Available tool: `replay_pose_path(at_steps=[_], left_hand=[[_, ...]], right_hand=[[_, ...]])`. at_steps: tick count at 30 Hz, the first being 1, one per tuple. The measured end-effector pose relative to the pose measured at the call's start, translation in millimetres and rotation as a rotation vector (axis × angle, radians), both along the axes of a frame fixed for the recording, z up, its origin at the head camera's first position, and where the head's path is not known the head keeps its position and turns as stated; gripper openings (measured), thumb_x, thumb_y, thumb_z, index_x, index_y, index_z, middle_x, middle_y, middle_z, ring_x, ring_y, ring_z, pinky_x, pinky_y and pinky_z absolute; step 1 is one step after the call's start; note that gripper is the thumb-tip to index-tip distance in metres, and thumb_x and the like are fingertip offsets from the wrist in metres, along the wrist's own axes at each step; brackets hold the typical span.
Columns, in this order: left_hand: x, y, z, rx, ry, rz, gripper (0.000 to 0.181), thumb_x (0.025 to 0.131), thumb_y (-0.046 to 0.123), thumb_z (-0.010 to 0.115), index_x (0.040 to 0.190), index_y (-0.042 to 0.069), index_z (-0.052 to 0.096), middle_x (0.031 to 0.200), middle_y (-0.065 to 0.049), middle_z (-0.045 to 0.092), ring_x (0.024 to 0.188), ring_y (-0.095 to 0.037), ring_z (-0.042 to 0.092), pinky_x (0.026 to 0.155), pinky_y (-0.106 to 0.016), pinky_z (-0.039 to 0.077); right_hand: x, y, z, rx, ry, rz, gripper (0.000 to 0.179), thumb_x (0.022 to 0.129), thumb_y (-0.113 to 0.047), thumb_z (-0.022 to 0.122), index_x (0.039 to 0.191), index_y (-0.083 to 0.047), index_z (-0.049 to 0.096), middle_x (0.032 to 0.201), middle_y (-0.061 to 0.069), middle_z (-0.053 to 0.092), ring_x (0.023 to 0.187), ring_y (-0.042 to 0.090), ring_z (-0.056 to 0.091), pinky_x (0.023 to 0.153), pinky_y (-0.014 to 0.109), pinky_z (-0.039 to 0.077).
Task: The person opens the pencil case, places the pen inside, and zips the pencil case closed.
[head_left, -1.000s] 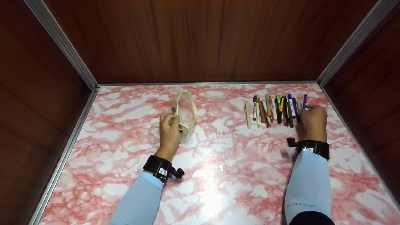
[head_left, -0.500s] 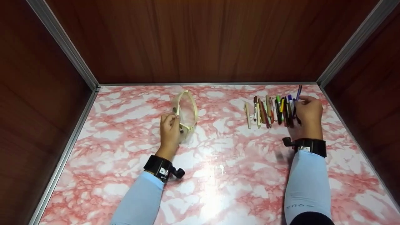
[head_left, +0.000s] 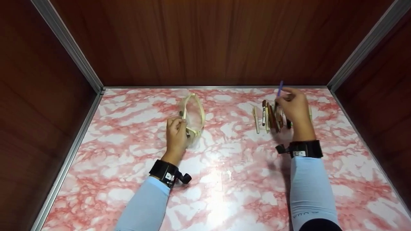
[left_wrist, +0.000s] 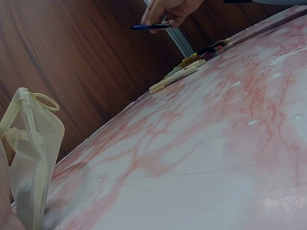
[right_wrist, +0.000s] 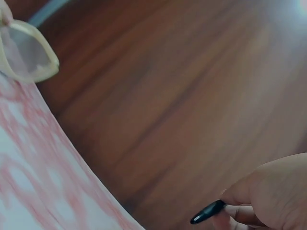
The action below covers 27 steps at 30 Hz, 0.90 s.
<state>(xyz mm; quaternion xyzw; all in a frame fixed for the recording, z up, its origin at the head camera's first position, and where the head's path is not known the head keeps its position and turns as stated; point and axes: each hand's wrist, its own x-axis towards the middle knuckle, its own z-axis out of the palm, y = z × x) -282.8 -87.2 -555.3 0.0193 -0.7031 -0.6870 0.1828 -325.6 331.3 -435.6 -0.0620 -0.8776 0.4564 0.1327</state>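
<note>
My left hand (head_left: 176,133) grips the near side of a cream, see-through zip pouch (head_left: 202,115), whose mouth gapes upward. Short dark ends show on either side of those fingers; what they belong to is hidden. The left wrist view shows the pouch's mesh wall (left_wrist: 50,143) standing on the table. Over the row of pens my right hand (head_left: 297,107) pinches a blue-purple pen (head_left: 280,88) between thumb and fingers. One black end of this pen (right_wrist: 207,212) pokes out in the right wrist view.
Several pens and markers (head_left: 271,118) lie side by side at the table's right, partly covered by the right hand. A beige pen (head_left: 256,120) is at their left end. Brown wood-grain panels (head_left: 212,45) enclose the marbled red-and-white table (head_left: 224,144) at back and sides.
My right hand has lifted the blue-purple pen from the right end of the row and carried it left and up. The left hand keeps its grip on the pouch.
</note>
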Motion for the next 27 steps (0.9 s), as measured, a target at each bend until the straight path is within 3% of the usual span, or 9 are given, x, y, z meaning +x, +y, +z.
replay_pose_path(at_steps=[6, 10, 15, 22, 27], left_hand=[[1.0, 0.3, 0.8, -0.051, -0.024, 0.011, 0.022, 0.112, 0.013, 0.065, 0.105, -0.006, 0.073, 0.131, -0.013, 0.056, 0.087, -0.013, 0.060, 0.063, -0.021, 0.057], [0.5, 0.1, 0.5, -0.059, -0.022, 0.020, 0.019, 0.112, 0.013, 0.066, 0.103, -0.003, 0.073, 0.130, -0.013, 0.056, 0.088, -0.013, 0.059, 0.062, -0.021, 0.056], [-0.2, -0.5, -0.1, -0.051, -0.013, 0.025, 0.017, 0.110, 0.010, 0.067, 0.105, -0.004, 0.074, 0.129, -0.014, 0.057, 0.083, -0.013, 0.059, 0.060, -0.021, 0.055], [-0.4, -0.4, -0.8, -0.055, -0.023, 0.024, 0.017, 0.109, 0.011, 0.067, 0.107, -0.003, 0.076, 0.131, -0.015, 0.058, 0.089, -0.012, 0.061, 0.060, -0.021, 0.056], [-0.9, -0.5, -1.1, -0.027, -0.014, 0.007, 0.019, 0.108, 0.009, 0.067, 0.109, -0.009, 0.075, 0.131, -0.016, 0.058, 0.085, -0.012, 0.062, 0.060, -0.021, 0.057]], right_hand=[[-4.1, -45.8, 1.4, -0.064, 0.042, 0.135, 0.049, 0.103, -0.010, 0.077, 0.151, -0.002, 0.068, 0.121, 0.025, 0.083, 0.083, -0.005, 0.071, 0.080, 0.017, 0.055], [-6.4, -77.0, -0.4, -0.043, 0.033, 0.180, 0.048, 0.103, -0.011, 0.079, 0.149, -0.006, 0.071, 0.120, 0.022, 0.084, 0.084, -0.005, 0.071, 0.078, 0.016, 0.055], [-8.6, -113.7, -2.0, -0.058, 0.029, 0.263, 0.048, 0.102, -0.010, 0.082, 0.149, -0.006, 0.071, 0.118, 0.024, 0.084, 0.086, -0.002, 0.072, 0.080, 0.017, 0.057], [-7.1, -159.6, -10.1, -0.133, 0.000, 0.386, 0.052, 0.101, -0.003, 0.082, 0.151, -0.002, 0.067, 0.112, 0.024, 0.084, 0.083, 0.007, 0.078, 0.081, 0.021, 0.063], [-8.4, -189.3, -18.1, -0.183, -0.022, 0.453, 0.049, 0.100, 0.000, 0.080, 0.148, 0.001, 0.067, 0.108, 0.027, 0.084, 0.074, 0.007, 0.077, 0.073, 0.022, 0.062]])
